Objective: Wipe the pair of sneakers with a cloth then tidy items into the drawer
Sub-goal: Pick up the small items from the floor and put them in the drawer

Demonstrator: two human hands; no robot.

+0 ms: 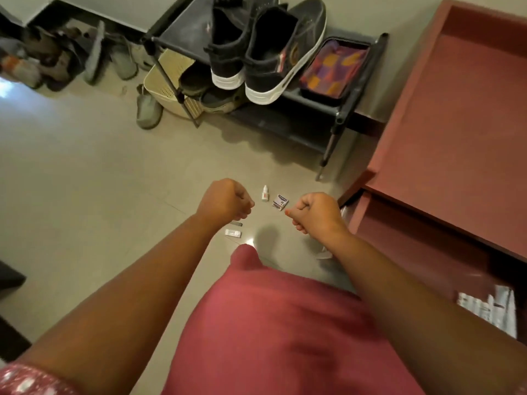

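Head view: black sneakers (pixel 256 49), white soles, on rack (pixel 353 89).

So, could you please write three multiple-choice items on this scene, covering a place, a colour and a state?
1. Where do the sneakers stand?
A. on the shoe rack
B. in the drawer
C. on the floor

2. What colour are the sneaker soles?
A. red
B. white
C. yellow

3. How are the hands?
A. both flat on the floor
B. gripping the cloth
C. both curled, holding nothing visible

Answers: 1 A, they sit on the rack's top shelf; 2 B, white rims show at the heels; 3 C, left hand and right hand are fists above the floor.
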